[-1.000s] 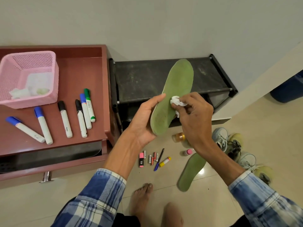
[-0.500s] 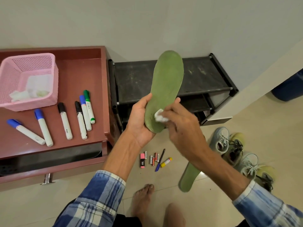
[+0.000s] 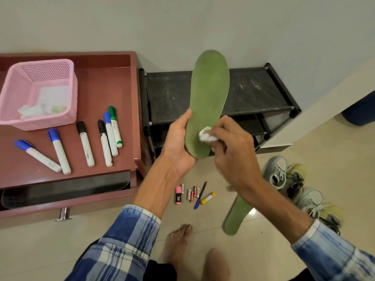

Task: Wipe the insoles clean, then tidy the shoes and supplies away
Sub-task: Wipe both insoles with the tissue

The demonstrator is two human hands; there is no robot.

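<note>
1. the green insole stands upright, heel cupped in the left hand, thumb on its left edge.
2. the right hand pinches a wipe in curled fingers against its lower half.
3. a second insole lies on the floor by the shoes.
</note>
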